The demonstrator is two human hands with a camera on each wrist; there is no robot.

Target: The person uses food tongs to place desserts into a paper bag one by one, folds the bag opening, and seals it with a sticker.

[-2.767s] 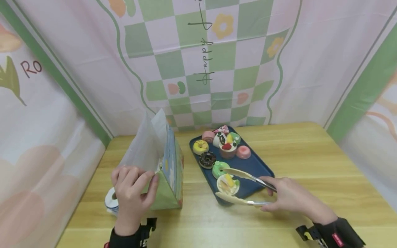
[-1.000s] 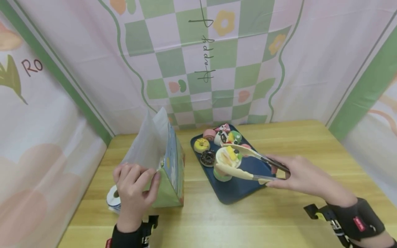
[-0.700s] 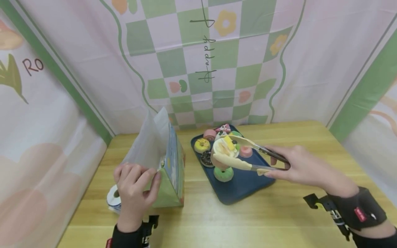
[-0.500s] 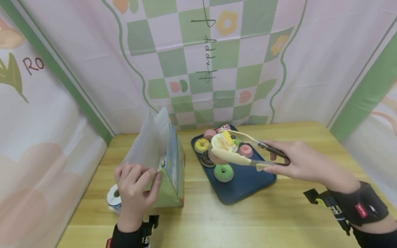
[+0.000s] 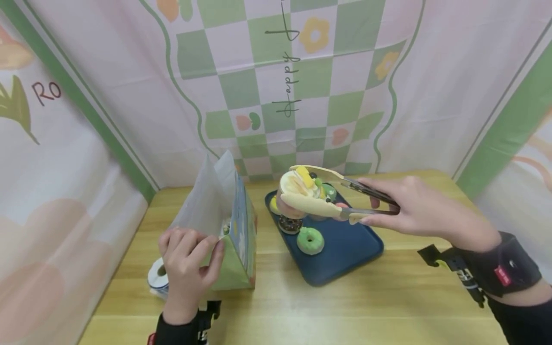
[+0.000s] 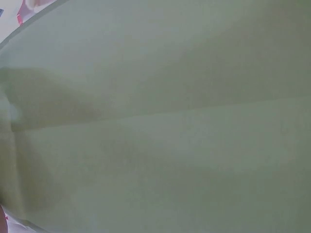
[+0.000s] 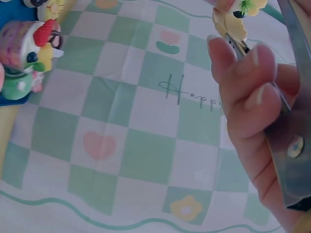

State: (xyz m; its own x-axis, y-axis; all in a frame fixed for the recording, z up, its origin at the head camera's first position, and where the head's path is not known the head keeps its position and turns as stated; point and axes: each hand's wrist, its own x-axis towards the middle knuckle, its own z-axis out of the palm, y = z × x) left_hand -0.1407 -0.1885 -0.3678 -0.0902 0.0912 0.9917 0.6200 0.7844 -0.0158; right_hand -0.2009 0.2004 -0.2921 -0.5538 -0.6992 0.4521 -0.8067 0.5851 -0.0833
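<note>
My right hand (image 5: 414, 206) grips metal tongs (image 5: 312, 206) with cream-coloured tips. Between those tips hangs a dessert cup (image 5: 295, 184) topped with yellow fruit, raised over the tray's left back part. In the right wrist view, fingers (image 7: 243, 104) curl round the tongs (image 7: 299, 121), the cup showing only at the top edge. My left hand (image 5: 189, 266) pinches the near top edge of a paper bag (image 5: 233, 268), which stands upright with its mouth spread. The bag's plain side (image 6: 160, 145) fills the left wrist view.
A dark blue tray (image 5: 340, 256) holds a green donut (image 5: 310, 240), a chocolate donut (image 5: 290, 224) and several other sweets, partly hidden by the cup. A strawberry-topped cup (image 7: 22, 46) shows at left in the right wrist view. A white roll (image 5: 157, 275) lies beside the bag.
The tongs closed on the fruit-topped cup and lifted it off the tray's near part. It moved back and left, uncovering the green donut. My left hand stayed on the bag.
</note>
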